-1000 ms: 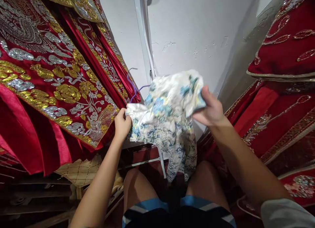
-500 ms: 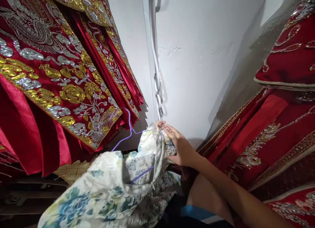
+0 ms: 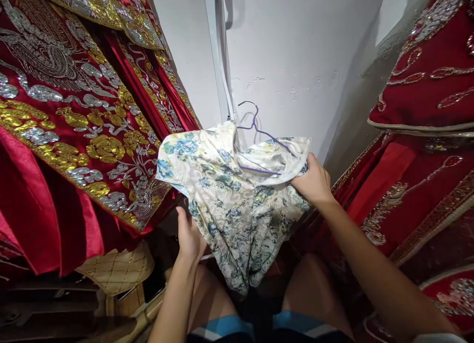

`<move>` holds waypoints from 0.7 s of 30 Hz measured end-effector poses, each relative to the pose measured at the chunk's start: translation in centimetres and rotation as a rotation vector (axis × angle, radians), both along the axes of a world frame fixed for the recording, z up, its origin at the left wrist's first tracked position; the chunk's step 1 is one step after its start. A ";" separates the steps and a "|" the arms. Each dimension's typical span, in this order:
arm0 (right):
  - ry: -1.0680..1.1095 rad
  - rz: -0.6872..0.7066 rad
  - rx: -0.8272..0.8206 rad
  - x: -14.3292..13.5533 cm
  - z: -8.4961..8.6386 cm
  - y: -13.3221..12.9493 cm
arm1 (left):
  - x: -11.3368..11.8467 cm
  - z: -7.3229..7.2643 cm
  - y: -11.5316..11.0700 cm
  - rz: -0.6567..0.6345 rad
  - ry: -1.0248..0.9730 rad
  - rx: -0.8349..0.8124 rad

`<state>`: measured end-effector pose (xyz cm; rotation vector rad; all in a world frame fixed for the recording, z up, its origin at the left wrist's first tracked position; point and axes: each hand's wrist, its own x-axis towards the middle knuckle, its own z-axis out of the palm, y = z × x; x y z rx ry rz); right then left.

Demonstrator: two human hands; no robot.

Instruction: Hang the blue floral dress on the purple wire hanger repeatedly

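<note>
A white blouse (image 3: 229, 185) with blue, green and yellow flowers is spread out in front of me on a thin purple hanger (image 3: 259, 132). The hanger's hook sticks up above the neckline, against the white wall. My right hand (image 3: 314, 181) is closed on the blouse at its right shoulder, where the neckline is pulled wide. At the left side, below the sleeve, my left hand (image 3: 189, 238) is at the edge of the cloth with its thumb up; its fingers are partly hidden behind the fabric and appear to hold it.
Red garments with gold and silver embroidery (image 3: 107, 148) hang on the left. More beaded red clothes (image 3: 418, 101) hang on the right. Behind the blouse stands a white wall (image 3: 289, 52) with a vertical metal rail (image 3: 217, 47). A quilted beige seat (image 3: 118, 269) is at lower left.
The blouse has come up and turned, from bunched at lower left to spread between both hands. The hanger hook now points up inside the neckline. My left hand has come into clear view.
</note>
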<state>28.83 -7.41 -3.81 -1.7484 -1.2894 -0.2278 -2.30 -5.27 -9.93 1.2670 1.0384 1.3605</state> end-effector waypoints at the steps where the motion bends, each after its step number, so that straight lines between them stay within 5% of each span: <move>1: -0.021 0.021 0.004 -0.3 0.6 0.3 | 0.0 -0.3 -0.3 0.027 -0.054 -0.035; 4: -0.081 0.101 0.023 -1.4 1.4 0.7 | 0.0 -1.5 -1.0 0.137 -0.094 -0.097; 8: -0.157 0.252 -0.002 -1.8 0.4 -0.4 | 0.5 -4.0 -2.0 0.150 -0.071 -0.137; 15: -0.076 0.898 -0.043 -6.4 -5.3 -4.5 | 2.4 -8.1 -4.3 0.153 -0.245 -0.250; 19: 0.360 0.582 -0.047 -10.4 -10.0 -4.5 | 2.3 -7.7 -5.2 0.162 -0.310 -0.296; 21: 0.459 0.588 -0.188 -11.9 -11.5 -3.8 | 1.7 -7.1 -5.4 0.131 -0.328 -0.297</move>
